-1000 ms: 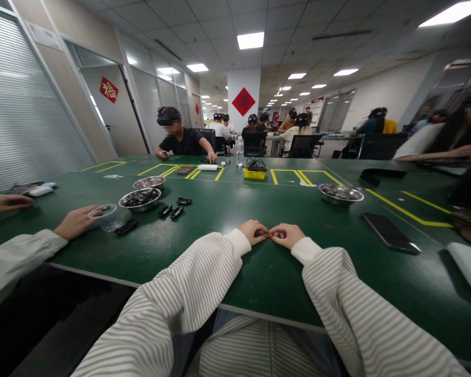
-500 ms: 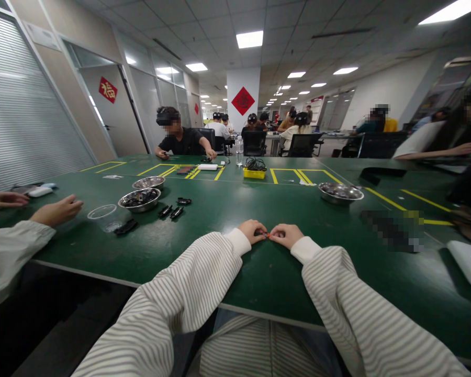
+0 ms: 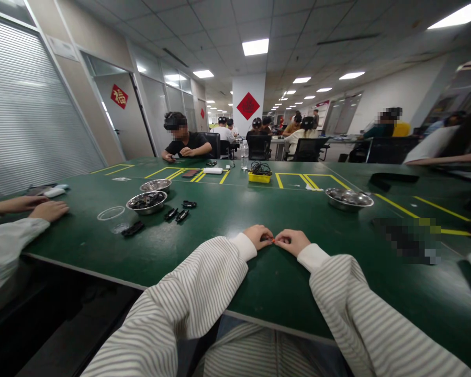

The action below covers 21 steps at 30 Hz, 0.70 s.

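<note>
My left hand (image 3: 258,237) and my right hand (image 3: 293,241) meet just above the green table (image 3: 220,209), fingertips almost touching. Between them shows a small orange-red piece (image 3: 273,240), too small to name. The left fingers are closed round something dark that carries the orange-red part. My right thumb and fingers pinch at the orange-red end. Most of what I hold is hidden by my fingers. Left of my hands lie several black plastic parts (image 3: 182,215) on the tabletop.
A steel bowl of black parts (image 3: 146,203), another steel bowl (image 3: 156,185) and a clear plastic cup (image 3: 115,220) stand to the left. At right is a third steel bowl (image 3: 349,200). A yellow box of cables (image 3: 259,177) and a bottle (image 3: 244,155) stand farther back. A co-worker's hands (image 3: 49,210) rest at left.
The view has shifted slightly, so things sit a little lower and farther right. My hands stay together at the small piece. The left co-worker's hand has lowered and drawn back toward their other hand.
</note>
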### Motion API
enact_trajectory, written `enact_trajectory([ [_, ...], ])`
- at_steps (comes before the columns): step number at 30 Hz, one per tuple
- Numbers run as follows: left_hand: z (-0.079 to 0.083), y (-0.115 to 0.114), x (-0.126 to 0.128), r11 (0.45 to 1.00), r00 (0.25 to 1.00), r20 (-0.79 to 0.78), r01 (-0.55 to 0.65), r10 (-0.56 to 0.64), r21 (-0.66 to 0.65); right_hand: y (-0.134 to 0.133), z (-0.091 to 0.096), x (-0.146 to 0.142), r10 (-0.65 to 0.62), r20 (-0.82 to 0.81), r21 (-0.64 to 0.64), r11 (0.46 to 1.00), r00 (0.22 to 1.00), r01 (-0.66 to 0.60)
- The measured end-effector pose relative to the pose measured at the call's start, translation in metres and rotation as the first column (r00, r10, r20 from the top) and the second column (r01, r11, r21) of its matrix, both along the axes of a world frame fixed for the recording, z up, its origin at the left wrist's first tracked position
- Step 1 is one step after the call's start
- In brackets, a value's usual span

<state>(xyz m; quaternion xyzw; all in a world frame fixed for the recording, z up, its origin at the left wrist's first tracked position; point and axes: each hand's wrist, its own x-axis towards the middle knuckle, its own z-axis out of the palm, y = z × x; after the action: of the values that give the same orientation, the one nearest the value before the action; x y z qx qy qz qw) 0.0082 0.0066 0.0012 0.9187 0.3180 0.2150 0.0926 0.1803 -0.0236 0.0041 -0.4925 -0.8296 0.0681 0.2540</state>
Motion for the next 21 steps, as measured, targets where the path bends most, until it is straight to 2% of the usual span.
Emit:
enact_trajectory([
  [5, 0.001, -0.003, 0.001, 0.999, 0.999, -0.038, 0.005, -0.003, 0.052, 0.002, -0.002, 0.003, 0.034, 0.011, 0.008, 0.999, 0.999, -0.034],
  [7, 0.001, -0.002, 0.000, 0.996, 0.998, -0.062, -0.024, 0.030, 0.091, 0.002, -0.002, 0.003, 0.043, 0.007, 0.003, 0.999, 0.999, -0.043],
  [9, 0.001, 0.004, -0.005, 0.987, 0.990, -0.092, -0.097, 0.109, 0.130, 0.002, -0.002, 0.004, 0.051, 0.001, -0.007, 0.999, 0.999, -0.051],
  [11, 0.002, 0.015, -0.016, 0.962, 0.963, -0.120, -0.220, 0.240, 0.161, 0.002, -0.001, 0.004, 0.054, 0.004, -0.025, 0.998, 0.999, -0.054],
  [14, 0.005, 0.039, -0.047, 0.868, 0.867, -0.114, -0.462, 0.485, 0.180, 0.001, 0.000, 0.004, 0.051, 0.016, -0.046, 0.998, 0.999, -0.050],
  [17, 0.008, 0.062, -0.084, 0.714, 0.711, -0.075, -0.687, 0.699, 0.135, 0.000, 0.002, 0.004, 0.048, 0.020, -0.039, 0.998, 0.999, -0.048],
  [19, 0.009, 0.072, -0.103, 0.619, 0.614, -0.079, -0.781, 0.785, 0.084, 0.000, 0.001, 0.003, 0.045, 0.020, -0.027, 0.999, 0.999, -0.045],
  [21, 0.007, 0.078, -0.114, 0.572, 0.565, -0.104, -0.818, 0.818, 0.055, 0.000, 0.001, 0.002, 0.044, 0.022, -0.020, 0.999, 0.999, -0.044],
])
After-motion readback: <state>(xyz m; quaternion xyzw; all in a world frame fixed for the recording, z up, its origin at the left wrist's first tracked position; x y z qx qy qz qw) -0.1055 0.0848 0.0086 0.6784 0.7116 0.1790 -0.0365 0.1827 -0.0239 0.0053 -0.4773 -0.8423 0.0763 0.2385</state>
